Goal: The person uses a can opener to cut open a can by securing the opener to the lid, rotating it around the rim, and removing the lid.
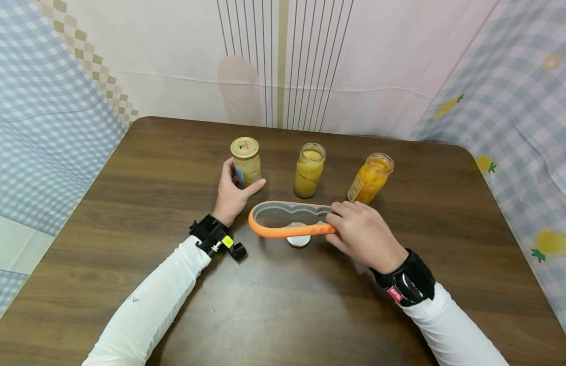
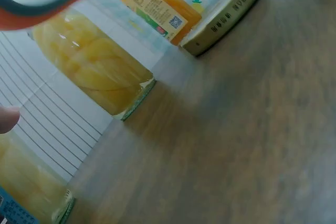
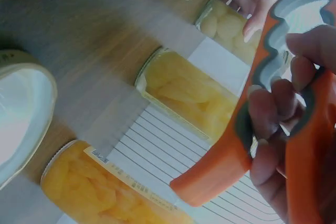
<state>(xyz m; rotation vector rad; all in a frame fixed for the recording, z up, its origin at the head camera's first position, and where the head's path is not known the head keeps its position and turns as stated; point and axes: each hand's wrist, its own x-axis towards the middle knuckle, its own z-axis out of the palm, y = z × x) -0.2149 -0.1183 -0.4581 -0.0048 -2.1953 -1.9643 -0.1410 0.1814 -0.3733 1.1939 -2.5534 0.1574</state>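
Observation:
A jar opener (image 1: 283, 233), orange outside with a grey wavy inner edge, is gripped by my right hand (image 1: 358, 231) above the table. My left hand (image 1: 232, 195) holds a lidded glass jar of pale fruit (image 1: 248, 168) low down, fingers on its left side and thumb across its front. The jar stands upright with its gold lid (image 1: 244, 147) on. In the right wrist view, fingers (image 3: 265, 111) curl around the opener's handles, and the left thumb overlaps the pale fruit jar (image 3: 226, 29).
An uncovered jar of yellow fruit (image 1: 309, 173) stands in the middle, and an uncovered jar of orange fruit (image 1: 371, 178) stands to the right. Two loose lids lie on the brown table (image 1: 264, 315); the nearer lid (image 1: 299, 241) shows its white underside. Patterned cloths hang around the table.

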